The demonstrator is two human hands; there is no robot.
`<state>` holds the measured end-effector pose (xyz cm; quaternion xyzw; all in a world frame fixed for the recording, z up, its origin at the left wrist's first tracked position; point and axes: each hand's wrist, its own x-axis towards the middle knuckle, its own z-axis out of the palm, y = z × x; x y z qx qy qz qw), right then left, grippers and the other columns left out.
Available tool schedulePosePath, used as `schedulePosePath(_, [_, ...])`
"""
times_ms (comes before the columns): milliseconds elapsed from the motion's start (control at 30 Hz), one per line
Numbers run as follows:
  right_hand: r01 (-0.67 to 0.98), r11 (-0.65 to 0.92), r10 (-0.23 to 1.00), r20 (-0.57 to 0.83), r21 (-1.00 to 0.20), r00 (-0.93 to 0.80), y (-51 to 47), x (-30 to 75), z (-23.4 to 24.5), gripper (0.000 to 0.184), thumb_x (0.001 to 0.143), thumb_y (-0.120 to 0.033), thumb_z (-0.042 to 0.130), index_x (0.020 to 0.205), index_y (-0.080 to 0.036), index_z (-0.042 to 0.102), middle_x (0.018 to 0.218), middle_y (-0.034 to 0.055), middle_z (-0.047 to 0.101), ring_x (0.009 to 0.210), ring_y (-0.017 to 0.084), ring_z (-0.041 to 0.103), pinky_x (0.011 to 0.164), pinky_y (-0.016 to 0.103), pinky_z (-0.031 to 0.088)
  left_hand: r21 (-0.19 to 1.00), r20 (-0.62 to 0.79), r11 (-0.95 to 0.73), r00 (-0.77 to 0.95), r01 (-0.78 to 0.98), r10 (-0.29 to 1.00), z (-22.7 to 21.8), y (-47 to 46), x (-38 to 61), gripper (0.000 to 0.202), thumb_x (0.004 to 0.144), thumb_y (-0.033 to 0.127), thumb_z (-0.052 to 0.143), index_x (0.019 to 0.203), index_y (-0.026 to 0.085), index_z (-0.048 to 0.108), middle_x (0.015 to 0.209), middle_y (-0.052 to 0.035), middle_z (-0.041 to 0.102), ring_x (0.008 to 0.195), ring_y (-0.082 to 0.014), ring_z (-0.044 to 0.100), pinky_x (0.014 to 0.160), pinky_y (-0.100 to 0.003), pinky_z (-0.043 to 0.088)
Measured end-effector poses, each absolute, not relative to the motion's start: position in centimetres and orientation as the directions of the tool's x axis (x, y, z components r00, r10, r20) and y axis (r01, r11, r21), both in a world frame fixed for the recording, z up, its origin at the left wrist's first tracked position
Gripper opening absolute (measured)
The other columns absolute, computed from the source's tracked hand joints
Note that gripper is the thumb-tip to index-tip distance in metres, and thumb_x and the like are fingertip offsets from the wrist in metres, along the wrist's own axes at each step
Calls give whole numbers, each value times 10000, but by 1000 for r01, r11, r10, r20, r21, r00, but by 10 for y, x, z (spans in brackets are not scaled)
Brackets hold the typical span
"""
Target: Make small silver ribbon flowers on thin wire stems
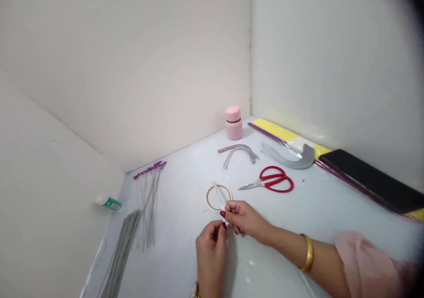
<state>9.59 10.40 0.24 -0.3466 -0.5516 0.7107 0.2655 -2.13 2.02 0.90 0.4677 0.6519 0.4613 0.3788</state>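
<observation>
The right hand (pixel 245 220) and left hand (pixel 211 250) pinch a white strip (pixel 224 216) at the gold hoop's (pixel 218 197) six o'clock; a loosened grip could let it slip.

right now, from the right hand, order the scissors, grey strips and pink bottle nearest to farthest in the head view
From the right hand:
1. red scissors, just ahead and to the right
2. grey strips, farther ahead, slightly left
3. pink bottle, farthest, in the back corner beyond the strips

Bright, soft light — faint shadow beside the left hand (pixel 211 256).
</observation>
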Motion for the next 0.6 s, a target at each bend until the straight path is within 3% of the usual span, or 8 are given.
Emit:
schedulePosePath(100, [17, -250, 748, -205, -968, -631, 104, 96, 4, 351, 737, -485, 578, 644, -172, 450, 462, -79, 468, 333, 36, 361, 320, 149, 232, 932, 1, 103, -287, 349, 958, 10, 17, -21, 177, 824, 274, 485, 829, 173, 630, 826, -67, 649, 753, -190, 556, 708, -275, 388])
schedulePosePath(267, [-1, -233, 756, -180, -973, -630, 104, 95, 7, 378, 725, -513, 579, 626, -173, 448, 475, -74, 458, 354, 44, 374, 347, 165, 245, 915, 30, 91, -292, 393, 956, 11, 16, -21, 177, 814, 274, 490, 778, 180, 636, 754, -56, 631, 699, -187, 538, 677, -273, 364])
schedulePosePath(467, [-62, -199, 810, -129, -978, -572, 105, 95, 5, 349, 762, -482, 549, 632, -172, 453, 456, -77, 426, 396, 56, 378, 404, 179, 270, 962, -88, 145, -242, 230, 966, 10, 22, -17, 221, 824, 276, 456, 747, 153, 623, 650, -30, 611, 614, -159, 537, 582, -235, 411])
schedulePosePath(600, [-81, -229, 816, -146, -970, -559, 106, 95, 5, 215, 787, -394, 497, 821, -182, 491, 570, -59, 512, 387, 59, 414, 367, 174, 267, 974, -133, 177, -281, 138, 950, 6, 26, -20, 208, 809, 274, 471, 728, 135, 603, 635, -32, 602, 596, -148, 527, 580, -235, 422])
